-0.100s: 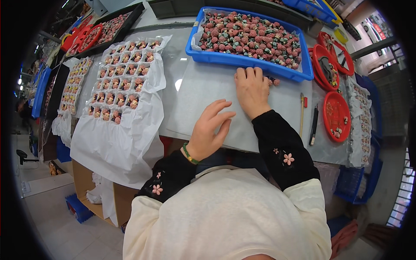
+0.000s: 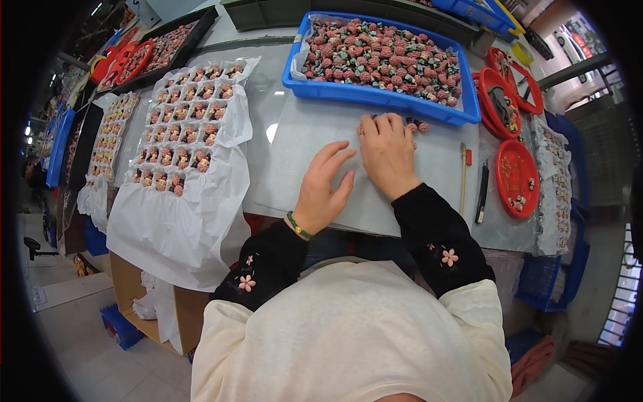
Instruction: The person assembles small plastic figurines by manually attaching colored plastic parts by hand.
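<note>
My right hand (image 2: 390,155) lies palm down on the white sheet (image 2: 295,147), just in front of a blue tray (image 2: 385,97). Its fingers are bent and close together over small knobby pink figurines (image 2: 413,126), some of which show at its edges. The fingertips and whatever lies under the palm are hidden. Left of it, my left hand (image 2: 321,191) hovers with fingers apart and nothing in it. The blue tray is heaped with more pink figurines (image 2: 385,60) with dark and greenish parts.
On the left stands a white compartment tray (image 2: 179,124) with figurines in rows, its paper liner (image 2: 181,234) draping over the table edge. To the right lie a thin brush (image 2: 463,177), a black-handled tool (image 2: 483,191) and a red dish (image 2: 517,177) with a few pieces.
My right hand has drawn slightly toward me from the blue tray, and more figurines show beside its fingers. My left hand has shifted a little up, still spread. The whole view has moved slightly.
</note>
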Tool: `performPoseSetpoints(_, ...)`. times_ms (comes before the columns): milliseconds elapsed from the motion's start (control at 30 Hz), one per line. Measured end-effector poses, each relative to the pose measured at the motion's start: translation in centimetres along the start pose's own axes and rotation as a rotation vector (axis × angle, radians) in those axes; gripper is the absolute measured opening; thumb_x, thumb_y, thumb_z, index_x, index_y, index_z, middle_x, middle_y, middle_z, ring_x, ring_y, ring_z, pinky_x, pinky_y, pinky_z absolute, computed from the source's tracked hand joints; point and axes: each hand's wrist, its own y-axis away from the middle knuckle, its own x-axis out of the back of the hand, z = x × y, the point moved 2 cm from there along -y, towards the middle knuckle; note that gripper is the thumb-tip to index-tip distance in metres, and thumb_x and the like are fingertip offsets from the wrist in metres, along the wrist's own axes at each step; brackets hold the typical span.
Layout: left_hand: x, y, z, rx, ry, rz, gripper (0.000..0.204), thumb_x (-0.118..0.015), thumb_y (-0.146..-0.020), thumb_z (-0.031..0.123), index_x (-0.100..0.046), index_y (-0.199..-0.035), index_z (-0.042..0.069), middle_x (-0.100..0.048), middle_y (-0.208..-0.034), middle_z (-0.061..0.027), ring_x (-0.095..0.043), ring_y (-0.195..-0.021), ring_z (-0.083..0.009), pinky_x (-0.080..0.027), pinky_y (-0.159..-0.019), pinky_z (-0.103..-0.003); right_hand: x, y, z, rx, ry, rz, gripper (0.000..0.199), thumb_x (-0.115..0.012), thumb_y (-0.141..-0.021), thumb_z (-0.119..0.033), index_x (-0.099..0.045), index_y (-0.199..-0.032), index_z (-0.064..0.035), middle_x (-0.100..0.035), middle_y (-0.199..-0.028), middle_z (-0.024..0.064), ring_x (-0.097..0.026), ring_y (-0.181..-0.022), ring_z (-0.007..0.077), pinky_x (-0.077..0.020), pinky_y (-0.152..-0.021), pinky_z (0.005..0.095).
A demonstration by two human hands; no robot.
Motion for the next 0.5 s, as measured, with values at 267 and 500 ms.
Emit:
performPoseSetpoints(267,-1.8,-0.6,-1.2,-0.056,-0.312,-0.063,0.071,-0.069,-0.069,0.018,-0.031,-0.124,-0.006,-0.032,-0.126,-0.0253,-0.032,-0.116,-0.04,-0.028,-0.097,-0.042,1.7,1.3,4.5,-0.225,-0.179,0.124,0.027,-0.059,-0.076,-0.019,-0.058,-0.101,-0.0074,-0.052,-0.099,0.01,-0.042,-0.101,0.0281,-0.034,-0.084,0.0401)
performPoseSetpoints(500,-1.7,-0.2,-1.5,-0.03,-0.331,-0.066,0.071,-0.069,-0.069,0.017,-0.031,-0.124,-0.006,-0.032,-0.126,-0.0249,-0.031,-0.117,-0.0394,-0.028,-0.097,-0.043,0.8,1.7,4.0,-0.22,-0.376,0.077,0.022,-0.059,-0.077,-0.021,-0.062,-0.095,-0.0071,-0.054,-0.097,0.0111,-0.041,-0.098,0.0286,-0.0337,-0.085,0.0409)
